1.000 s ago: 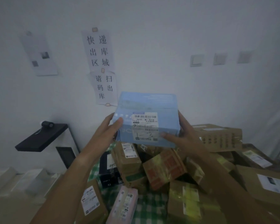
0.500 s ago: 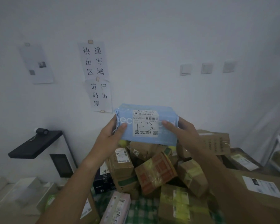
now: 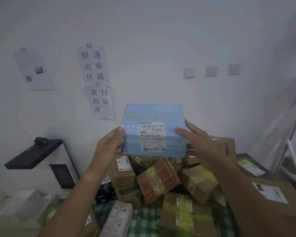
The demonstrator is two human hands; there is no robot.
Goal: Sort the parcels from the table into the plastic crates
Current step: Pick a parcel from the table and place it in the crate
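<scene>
1. We hold the blue box up in front of the white wall, above the heap of parcels on the checked tablecloth.
2. Our left hand grips its left end, thumb on the front face; our right hand grips the right end, thumb also on the front, fingers behind.
3. The box is smooth pale-blue card, rectangular, with clear tape across the top.
4. Its white shipping label carries barcodes, "M1 A210" and a handwritten "1-3"; large letters ending in "orld" run across the face.
5. Below lie brown cardboard parcels, some bound in yellow tape, one with red print.
6. Two paper notices in Chinese characters hang on the wall.
</scene>
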